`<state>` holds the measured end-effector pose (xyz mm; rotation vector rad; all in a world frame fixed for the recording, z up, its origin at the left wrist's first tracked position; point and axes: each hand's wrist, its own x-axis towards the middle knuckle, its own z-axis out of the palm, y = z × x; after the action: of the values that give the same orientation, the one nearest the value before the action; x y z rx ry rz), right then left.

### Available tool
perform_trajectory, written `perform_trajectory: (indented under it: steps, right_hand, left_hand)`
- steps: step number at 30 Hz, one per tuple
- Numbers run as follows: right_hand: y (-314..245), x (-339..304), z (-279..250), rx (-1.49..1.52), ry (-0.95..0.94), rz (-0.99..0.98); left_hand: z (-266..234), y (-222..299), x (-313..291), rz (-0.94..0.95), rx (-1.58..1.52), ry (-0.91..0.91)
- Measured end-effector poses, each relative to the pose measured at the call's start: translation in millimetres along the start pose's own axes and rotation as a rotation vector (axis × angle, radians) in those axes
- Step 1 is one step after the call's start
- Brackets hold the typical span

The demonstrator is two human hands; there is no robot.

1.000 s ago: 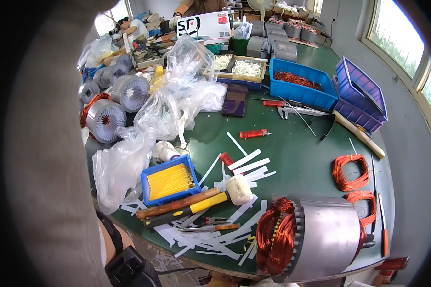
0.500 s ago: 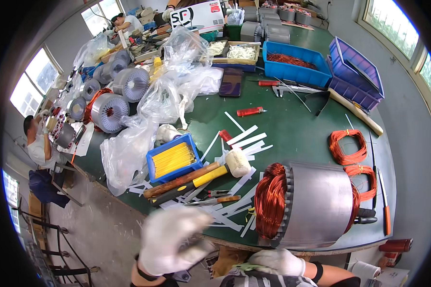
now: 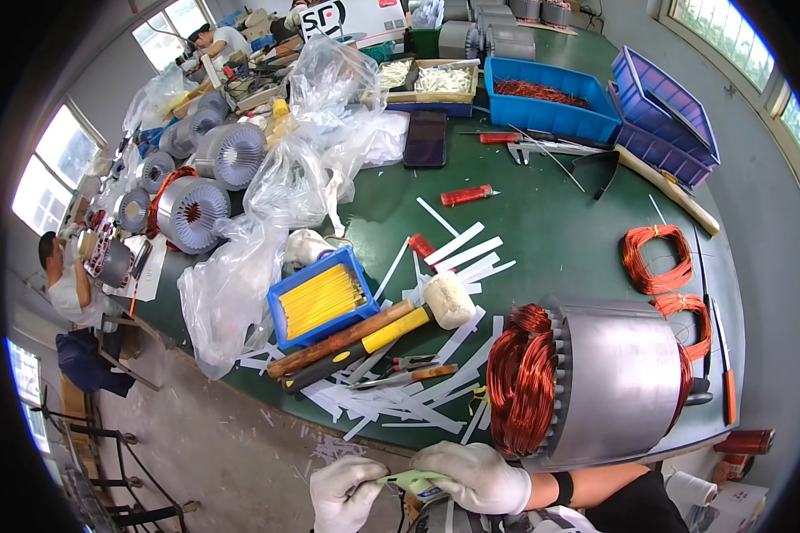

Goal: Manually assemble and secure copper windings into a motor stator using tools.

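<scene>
Both my hands are in white gloves at the table's near edge, low in the view. Between them is a flat, pale green thing (image 3: 414, 481) whose kind I cannot make out. My left hand (image 3: 347, 494) pinches its left end, with thumb and fingers pressed together. My right hand (image 3: 476, 477) is closed on its other end. Just beyond the right hand, a grey motor stator (image 3: 620, 377) lies on its side, with thick copper windings (image 3: 522, 382) bulging from its left end.
A white-headed mallet (image 3: 449, 300) lies among white paper strips (image 3: 458, 258), beside a blue bin (image 3: 322, 298) of yellow sticks. Copper wire coils (image 3: 656, 259) rest at the right. Plastic bags (image 3: 284, 200) and more stators (image 3: 191, 213) cover the left; a person (image 3: 71, 280) works there.
My left hand has come down and right, from a blurred raised position to the pale green thing. My right hand has shifted slightly left and up, with the thing now showing more.
</scene>
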<state>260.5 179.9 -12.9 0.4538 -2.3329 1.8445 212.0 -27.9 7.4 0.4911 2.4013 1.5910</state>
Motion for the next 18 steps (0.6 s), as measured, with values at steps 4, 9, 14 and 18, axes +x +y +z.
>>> perform_trajectory:
  steps: [4,9,14,18]
  right_hand:
    - [-2,0,0,0.004,-0.071,0.085]
    - [-5,-3,-4,-0.116,-0.017,0.126]
    - [-6,-11,-3,-0.381,-0.014,0.039]
    - [-14,-17,-2,-0.434,-0.026,0.050]
  left_hand:
    - [4,2,11,0.132,0.025,0.011]
    - [12,18,26,0.294,0.219,-0.070]
    - [18,34,30,0.435,0.364,-0.139]
    - [18,44,23,0.504,0.438,-0.198]
